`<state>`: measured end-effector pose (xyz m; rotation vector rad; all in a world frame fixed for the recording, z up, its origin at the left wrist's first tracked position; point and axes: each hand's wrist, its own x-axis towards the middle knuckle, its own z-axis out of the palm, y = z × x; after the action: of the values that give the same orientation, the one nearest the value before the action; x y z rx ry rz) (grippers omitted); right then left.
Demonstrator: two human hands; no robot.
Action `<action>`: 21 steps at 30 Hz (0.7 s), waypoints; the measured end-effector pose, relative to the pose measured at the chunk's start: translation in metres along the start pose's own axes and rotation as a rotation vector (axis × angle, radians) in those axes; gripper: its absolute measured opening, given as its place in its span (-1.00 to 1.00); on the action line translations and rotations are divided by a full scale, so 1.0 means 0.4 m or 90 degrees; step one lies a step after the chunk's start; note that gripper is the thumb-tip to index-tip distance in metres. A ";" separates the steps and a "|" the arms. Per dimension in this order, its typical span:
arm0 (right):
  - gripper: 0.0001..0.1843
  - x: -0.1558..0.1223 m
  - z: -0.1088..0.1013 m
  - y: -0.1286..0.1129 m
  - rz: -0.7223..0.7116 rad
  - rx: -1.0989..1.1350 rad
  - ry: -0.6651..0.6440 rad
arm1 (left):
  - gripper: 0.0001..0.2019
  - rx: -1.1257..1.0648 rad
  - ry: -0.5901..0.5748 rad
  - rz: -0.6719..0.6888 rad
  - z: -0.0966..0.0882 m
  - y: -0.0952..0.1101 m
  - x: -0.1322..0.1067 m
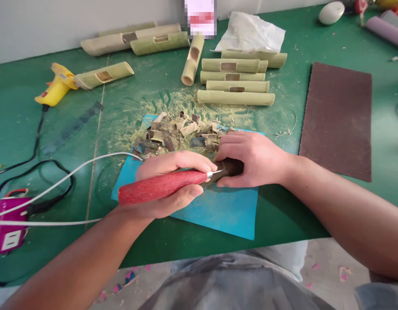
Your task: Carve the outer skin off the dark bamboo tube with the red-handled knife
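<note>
In my left hand point(173, 172) lies a carving knife with a thick red handle point(163, 186), a silver collar and a short thin pointed blade. The blade points right and meets a dark brown piece point(232, 167). My right hand point(250, 157) closes around that piece from the right; most of it is hidden, so its kind does not show. Beneath both hands is a blue sheet point(218, 215). Just beyond them, a heap of torn sandpaper scraps point(173, 133) rests on the sheet's far edge.
Several bamboo tubes point(236, 98) with cut openings lie at the back, some under white paper point(250, 32). A yellow glue gun point(57, 86) touches another tube point(105, 75). A brown sandpaper sheet point(337, 120) lies right. White cable point(72, 170) runs from a purple power box point(10, 226).
</note>
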<state>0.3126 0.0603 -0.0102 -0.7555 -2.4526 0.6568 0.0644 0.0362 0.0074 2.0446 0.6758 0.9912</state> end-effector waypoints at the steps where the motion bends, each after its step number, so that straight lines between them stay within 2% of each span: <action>1: -0.70 0.000 0.000 0.000 0.001 -0.001 0.000 | -0.79 0.005 0.001 -0.003 0.000 0.001 0.000; 9: -0.72 -0.002 -0.002 -0.003 0.006 0.002 0.001 | -0.82 0.032 0.009 0.005 0.008 0.005 0.002; 18: -0.74 0.001 0.002 -0.003 0.005 0.011 0.007 | -0.82 0.075 -0.075 0.065 0.004 0.011 0.025; 21: -0.72 0.000 0.002 -0.001 0.007 0.007 0.011 | -0.83 0.084 -0.043 0.074 0.011 0.014 0.029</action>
<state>0.3120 0.0598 -0.0107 -0.7677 -2.4284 0.6651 0.0750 0.0395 0.0148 2.2441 0.6061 0.9608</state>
